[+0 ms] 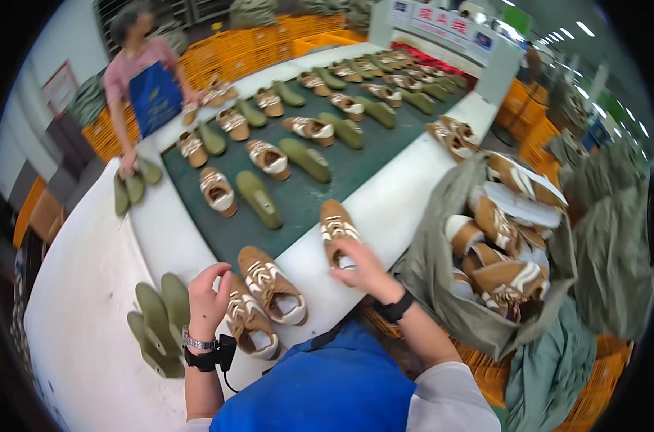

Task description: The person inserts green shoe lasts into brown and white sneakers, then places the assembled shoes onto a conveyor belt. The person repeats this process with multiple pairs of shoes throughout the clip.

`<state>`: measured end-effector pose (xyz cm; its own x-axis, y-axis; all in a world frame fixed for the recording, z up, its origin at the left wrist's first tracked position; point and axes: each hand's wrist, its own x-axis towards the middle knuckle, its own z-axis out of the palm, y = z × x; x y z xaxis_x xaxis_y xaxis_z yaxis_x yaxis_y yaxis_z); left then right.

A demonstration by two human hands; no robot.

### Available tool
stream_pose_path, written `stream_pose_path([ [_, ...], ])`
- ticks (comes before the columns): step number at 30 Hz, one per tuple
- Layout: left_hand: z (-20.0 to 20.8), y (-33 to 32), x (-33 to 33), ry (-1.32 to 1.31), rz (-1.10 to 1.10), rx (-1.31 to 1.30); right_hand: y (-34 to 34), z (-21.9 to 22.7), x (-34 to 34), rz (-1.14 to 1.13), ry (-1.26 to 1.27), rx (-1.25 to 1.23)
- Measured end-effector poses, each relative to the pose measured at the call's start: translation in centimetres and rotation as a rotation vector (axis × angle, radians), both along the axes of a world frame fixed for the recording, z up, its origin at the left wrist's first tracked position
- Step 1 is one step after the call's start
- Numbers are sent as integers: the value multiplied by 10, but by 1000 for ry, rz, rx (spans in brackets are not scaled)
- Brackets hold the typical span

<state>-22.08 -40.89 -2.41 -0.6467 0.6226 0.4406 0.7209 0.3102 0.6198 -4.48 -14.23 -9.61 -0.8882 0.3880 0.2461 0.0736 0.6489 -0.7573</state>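
My right hand (366, 269) grips a brown sneaker (337, 222) with white laces by its heel end, at the near edge of the white table. A brown sneaker pair stands to its left: one shoe (272, 286) shows whole, the other (249, 321) is partly covered by my left hand (207, 301). That hand hovers beside the pair, loosely curved and open, with nothing visible in it. Left of my wrist lie several olive-green insoles or shoe forms (154, 317) on the white surface.
A green belt (319, 198) carries rows of brown sneakers and olive forms. At right stands a grey-green sack (427, 263) full of sneakers, beside orange crates (600, 381). Across at left, a person in a blue apron (155, 97) touches more olive forms (132, 189).
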Motion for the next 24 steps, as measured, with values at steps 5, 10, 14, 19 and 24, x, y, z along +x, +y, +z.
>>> stream_pose_path([
  [5,-41,-62,-3,-26,113,-292,22,-48,27,-60,-560,230],
  [10,-69,-85,12,-132,154,-361,13,-71,20,-217,-402,206],
  [14,-81,-88,23,-185,144,-444,16,-72,19,-190,-320,225],
  [19,-88,-99,19,-200,126,-542,18,-58,17,-155,-606,354],
  [24,-88,-158,-20,140,637,-510,11,-39,-3,-22,-224,433],
])
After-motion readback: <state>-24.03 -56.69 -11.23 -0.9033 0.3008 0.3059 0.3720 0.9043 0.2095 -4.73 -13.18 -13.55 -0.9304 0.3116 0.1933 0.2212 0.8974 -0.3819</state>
